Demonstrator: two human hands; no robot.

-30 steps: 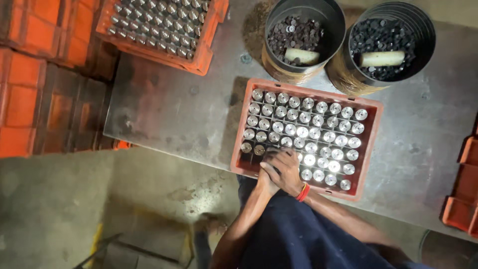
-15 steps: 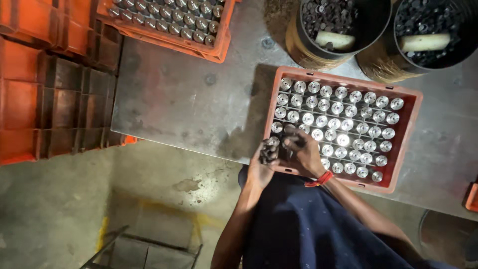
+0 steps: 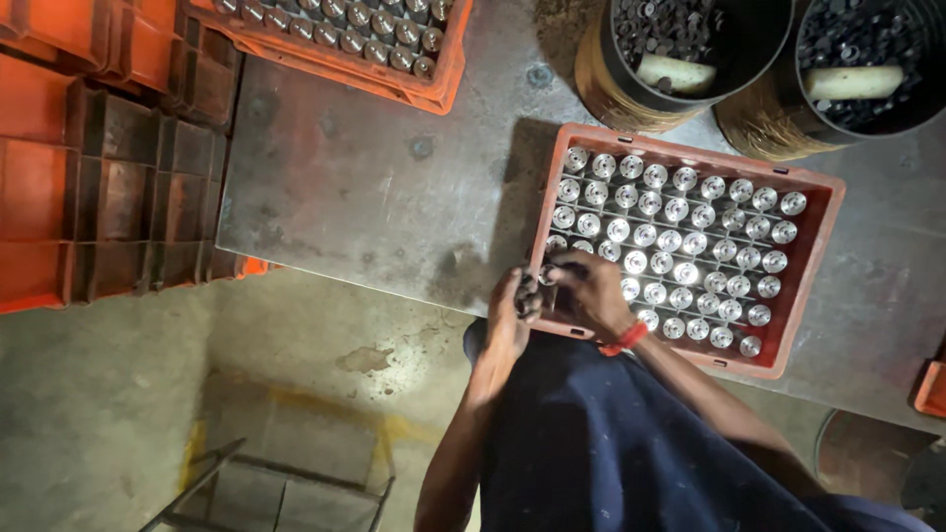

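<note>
An orange crate (image 3: 828,212) on the grey metal table (image 3: 374,187) holds several rows of shiny round metal parts (image 3: 680,241) standing upright. My left hand (image 3: 509,313) and my right hand (image 3: 589,293) meet at the crate's near left corner. Both close around a small dark metal part (image 3: 529,291) held between them. A red band circles my right wrist (image 3: 625,339). My fingers hide the part's shape.
Two black buckets (image 3: 690,49) (image 3: 857,64) of small dark parts, each with a pale scoop, stand behind the crate. A second orange crate (image 3: 345,39) of metal parts sits at the table's far left. Stacked orange crates (image 3: 99,167) fill the left. A metal frame (image 3: 286,483) lies on the concrete floor.
The view shifted, so the crate now sits further right. My hands moved from inside the crate's left rows back to its near left corner, together on a small part.
</note>
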